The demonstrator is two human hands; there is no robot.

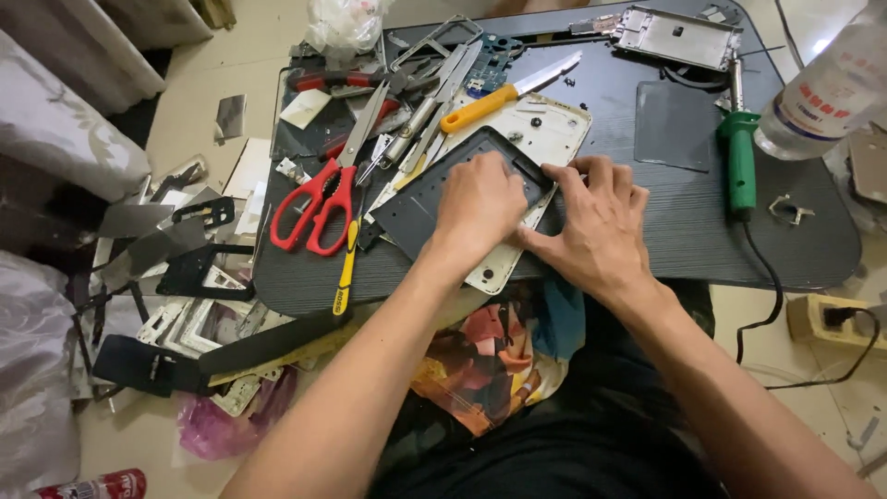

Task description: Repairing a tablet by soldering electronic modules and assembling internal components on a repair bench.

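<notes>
Tool clutter (388, 120) left; bare tabletop (684, 231) right.
</notes>
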